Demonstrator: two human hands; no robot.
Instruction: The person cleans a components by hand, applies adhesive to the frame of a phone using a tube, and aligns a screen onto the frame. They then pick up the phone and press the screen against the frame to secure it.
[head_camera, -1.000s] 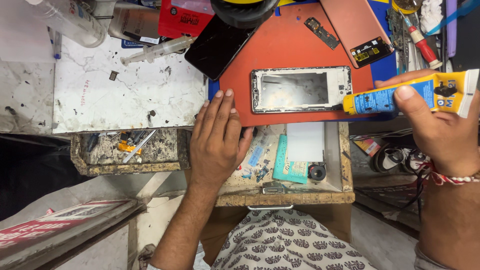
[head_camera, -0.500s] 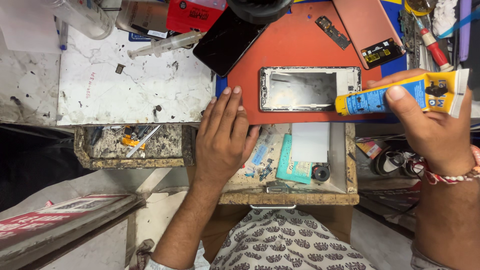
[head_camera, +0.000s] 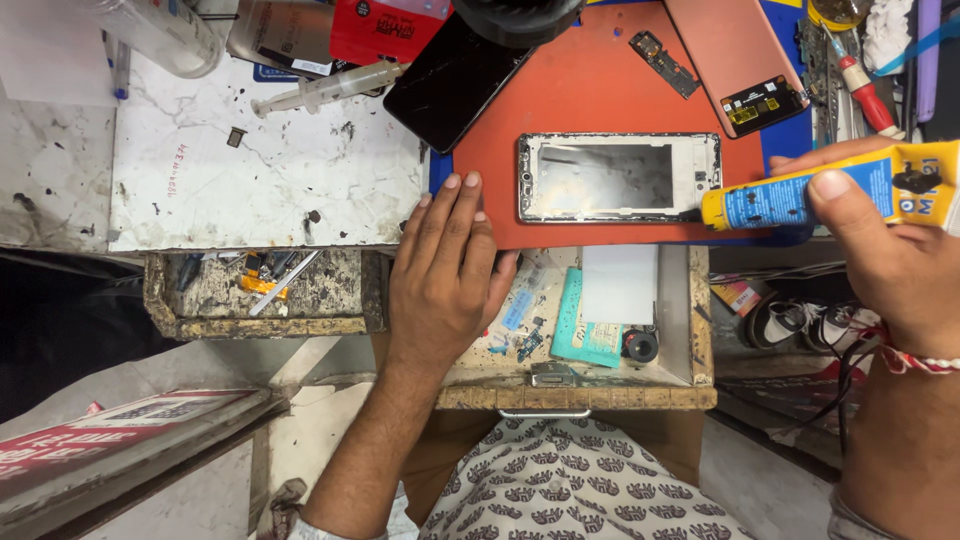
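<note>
Tube (head_camera: 800, 195) clamped in my right hand (head_camera: 890, 260), nozzle touching frame (head_camera: 618, 177); left hand (head_camera: 445, 275) lay flat, fingers spread, on red mat (head_camera: 590, 90).

Counter (head_camera: 60, 190): stained white marble, chipped front edge. On it: white slab (head_camera: 250, 170) w/ dark spots, carrying a syringe (head_camera: 330, 85); orange mat (head_camera: 600, 90) at centre w/ bare phone frame (head_camera: 618, 177), black phone (head_camera: 455, 80) overlapping mat's left edge, small circuit board (head_camera: 663, 58). Open drawer (head_camera: 690, 330) below front edge.
</note>
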